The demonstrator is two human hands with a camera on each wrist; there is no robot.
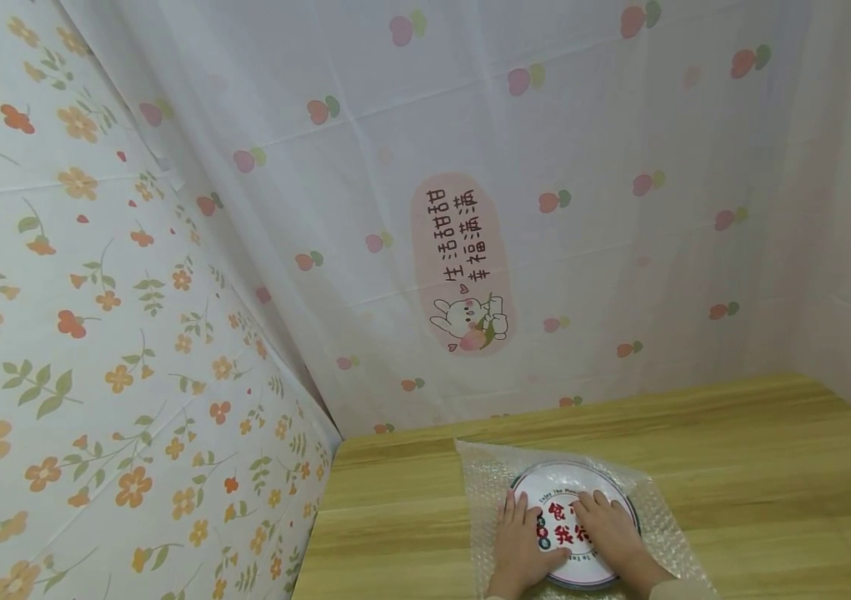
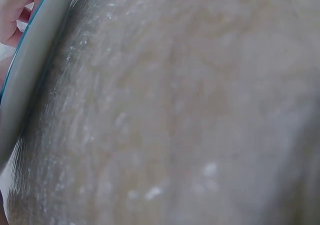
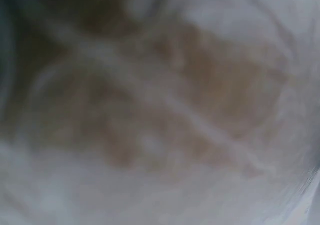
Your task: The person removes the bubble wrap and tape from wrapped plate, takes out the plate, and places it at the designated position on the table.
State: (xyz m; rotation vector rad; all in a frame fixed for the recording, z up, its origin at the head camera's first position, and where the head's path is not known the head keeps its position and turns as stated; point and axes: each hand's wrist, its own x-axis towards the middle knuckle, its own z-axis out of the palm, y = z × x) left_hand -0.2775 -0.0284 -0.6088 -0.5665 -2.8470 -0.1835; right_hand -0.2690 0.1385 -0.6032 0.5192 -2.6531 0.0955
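Observation:
A round white plate [image 1: 569,478] with red lettering and a dark rim lies face up on a sheet of bubble wrap [image 1: 482,468] in the head view. My left hand [image 1: 521,540] rests on its left side, thumb stretched across the surface. On the right part of the plate lies my right hand [image 1: 608,530], fingers extended over the lettering. The left wrist view shows the teal-edged plate rim [image 2: 37,60] side-on, with part of a hand [image 2: 11,12] beside it. Blurred clear plastic [image 3: 200,130] fills the right wrist view.
The wood-grain table [image 1: 387,508] extends to both sides of the wrap. A flowered cloth [image 1: 170,350] hangs at the left, and a fruit-patterned curtain [image 1: 583,275] with a rabbit print closes off the back.

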